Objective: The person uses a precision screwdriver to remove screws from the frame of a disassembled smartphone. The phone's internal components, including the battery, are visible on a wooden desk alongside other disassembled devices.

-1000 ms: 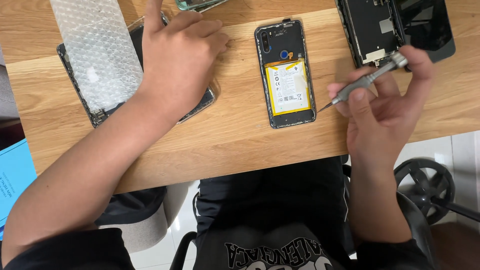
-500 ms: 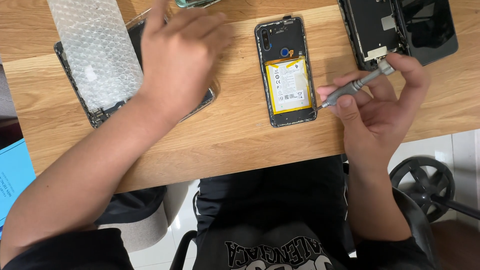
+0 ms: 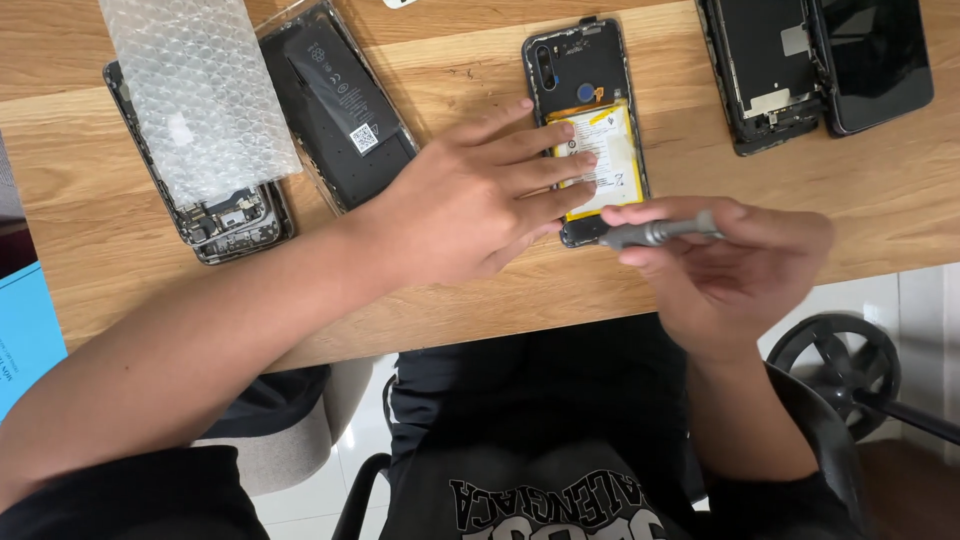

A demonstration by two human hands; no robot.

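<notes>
At the far 9 o'clock edge a blue sheet [image 3: 22, 335] shows just past the wooden table [image 3: 130, 265]. Toward 10 o'clock a piece of clear bubble wrap [image 3: 195, 90] lies over an opened phone frame [image 3: 235, 222], whose lower end with its small parts shows at the wrap's 6 o'clock side. Just beside it, toward 11 o'clock, lies a black phone in a clear case [image 3: 340, 100], tilted, its long black battery uppermost.

The left hand [image 3: 470, 205] reaches in from 8 o'clock and rests flat, fingers spread wide and gripping nothing; its fingertips lie on the yellow-and-white battery [image 3: 612, 135] of the opened smartphone [image 3: 582, 70]. That phone lies back-up at about 12 o'clock, upright to the view, its back cover off, with the camera cluster and a blue round part at its upper end.

Right of it, at about 4 o'clock from the phone, the right hand [image 3: 735, 265] is closed around a grey metal screwdriver [image 3: 655, 232], held nearly level with its tip pointing to 9 o'clock at the phone's lower edge; whether the tip touches the phone cannot be told.

At 1 o'clock lie another stripped phone frame [image 3: 765, 75] and, touching its right side, a black screen panel [image 3: 878, 60]. At 4 o'clock, below the table edge, a chair's black wheel base [image 3: 835, 365] is visible.
</notes>
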